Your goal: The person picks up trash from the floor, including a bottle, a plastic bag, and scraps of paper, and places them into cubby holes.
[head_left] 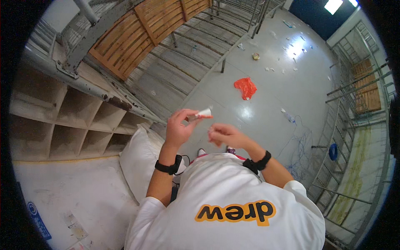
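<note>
My left hand [178,127] is raised in front of my chest, its thumb and fingers pinched on a small white piece with a red edge [205,112], perhaps paper or packaging. Just to the right, my right hand [228,135] has its fingers curled together, slightly blurred. Whatever it may hold is hidden. A small gap separates the two hands. Both are held in the air, with the grey floor below them. Each wrist wears a black band.
Metal bed frames stand on the left, with a wooden slat panel [143,29], and on the right. White cubbies [68,114] and a stuffed white sack [139,160] are at my left. A red plastic bag [246,88], tangled blue cord [301,146] and scattered litter lie on the floor.
</note>
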### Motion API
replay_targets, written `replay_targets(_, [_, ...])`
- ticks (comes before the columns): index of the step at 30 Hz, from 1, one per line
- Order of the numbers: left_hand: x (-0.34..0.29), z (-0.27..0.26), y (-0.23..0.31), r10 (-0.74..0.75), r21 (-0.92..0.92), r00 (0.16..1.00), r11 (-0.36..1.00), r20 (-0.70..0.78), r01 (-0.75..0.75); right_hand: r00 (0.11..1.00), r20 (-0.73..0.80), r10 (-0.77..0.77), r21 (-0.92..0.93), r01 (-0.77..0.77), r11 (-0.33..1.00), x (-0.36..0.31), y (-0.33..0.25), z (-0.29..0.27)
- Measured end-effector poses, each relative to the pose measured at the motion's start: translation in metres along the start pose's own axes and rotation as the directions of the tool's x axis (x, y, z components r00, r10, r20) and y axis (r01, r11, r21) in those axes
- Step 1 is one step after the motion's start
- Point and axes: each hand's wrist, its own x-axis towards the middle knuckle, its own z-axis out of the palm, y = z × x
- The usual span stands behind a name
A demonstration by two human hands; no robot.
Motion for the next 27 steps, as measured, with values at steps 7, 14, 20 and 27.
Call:
replay_targets(7, [0.015,0.071,0.017,-0.178,-0.747,0.832,0.372,0.526,0.552,0.777,-0.195,-0.599,-0.793,0.235,0.562,-0.035,-0.015,-0.075])
replay_targets(14, [0.060,0.105,0.047,-0.096,0.056,0.860,0.995,0.501,0.078,0.890,-0.182,-0.419,-0.824,0.095,0.559,-0.085,-0.061,-0.106])
replay_targets(20, [0.058,0.131,0.053,-0.274,-0.660,0.928,0.653,0.251,0.371,0.865,-0.041,-0.500,-0.841,0.240,0.485,-0.068,-0.029,-0.150])
replay_targets(27, [0.042,0.099,0.071,-0.242,-0.182,0.857,0.917,0.455,0.356,0.936,0.090,-0.340,-0.778,0.279,0.563,-0.061,-0.086,-0.136])
